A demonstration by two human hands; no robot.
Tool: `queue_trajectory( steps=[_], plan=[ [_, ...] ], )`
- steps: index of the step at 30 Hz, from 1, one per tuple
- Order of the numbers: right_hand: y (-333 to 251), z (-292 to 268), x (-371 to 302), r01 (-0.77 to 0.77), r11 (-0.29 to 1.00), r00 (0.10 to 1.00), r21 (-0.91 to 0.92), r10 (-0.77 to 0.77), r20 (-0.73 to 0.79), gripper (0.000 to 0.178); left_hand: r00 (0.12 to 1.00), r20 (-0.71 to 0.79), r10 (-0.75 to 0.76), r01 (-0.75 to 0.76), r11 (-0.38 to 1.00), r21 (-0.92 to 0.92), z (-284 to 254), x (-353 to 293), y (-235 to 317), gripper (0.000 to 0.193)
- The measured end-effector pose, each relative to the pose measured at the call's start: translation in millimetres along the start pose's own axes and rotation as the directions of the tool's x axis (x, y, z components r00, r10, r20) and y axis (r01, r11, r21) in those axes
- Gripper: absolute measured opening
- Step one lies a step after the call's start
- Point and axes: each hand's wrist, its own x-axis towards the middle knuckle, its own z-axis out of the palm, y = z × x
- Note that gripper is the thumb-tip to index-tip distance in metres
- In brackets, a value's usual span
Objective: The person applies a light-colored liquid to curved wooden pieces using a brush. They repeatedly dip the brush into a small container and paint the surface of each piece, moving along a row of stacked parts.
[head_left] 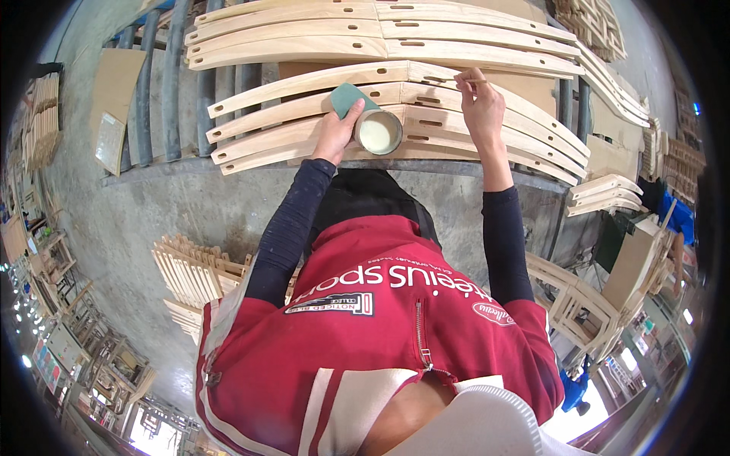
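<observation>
My left hand [334, 135] is closed round a round cup [399, 132] of cream-coloured, glue-like liquid. A flat green sheet [348, 96] sticks out beyond my thumb, held in the same hand against the cup. My right hand [484, 112] pinches a thin stick [474, 80] over the right half of the wooden pieces. Beneath both hands lies a row of curved pale wooden slats [304, 104], with oblong slots near the middle joint. My fingers hide part of the cup's side and some of the stick.
Another row of curved slats [289, 32] lies farther off on a rack of grey rollers [173, 83]. A cardboard sheet [118, 80] leans at the left. Stacked wooden frames [190, 266] stand at lower left, and short curved pieces [606, 194] lie at right. Another person [576, 391] is behind.
</observation>
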Motion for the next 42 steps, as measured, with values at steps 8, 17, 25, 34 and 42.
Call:
queue_trajectory(
  steps=[8,17,25,34,42],
  plan=[
    [-3.2,2.4,-1.3,0.043,0.973,0.998,0.226,-0.032,-0.052,0.009,0.999,0.003,-0.051,0.052,0.998,-0.033,3.7,-6.7,8.5,0.035],
    [-3.0,-47.0,-19.7,-0.084,0.771,0.992,0.631,0.122,-0.017,0.012,0.993,-0.092,0.075,-0.075,0.997,0.0,3.1,3.3,4.1,0.035],
    [-71.1,-55.9,-25.9,-0.043,0.708,0.995,0.705,-0.035,0.096,0.011,0.875,-0.17,0.454,-0.418,0.884,0.211,22.9,7.1,92.0,0.039],
    [-66.5,-37.5,-7.5,-0.188,0.535,0.975,0.824,-0.001,0.224,0.014,0.753,-0.125,0.646,-0.578,0.74,0.344,34.3,0.0,130.7,0.041],
    [-56.5,-33.3,4.9,-0.457,0.174,0.886,0.872,0.175,0.429,0.017,0.806,-0.15,0.573,-0.53,0.811,0.247,31.9,15.3,128.0,0.04]
  ],
)
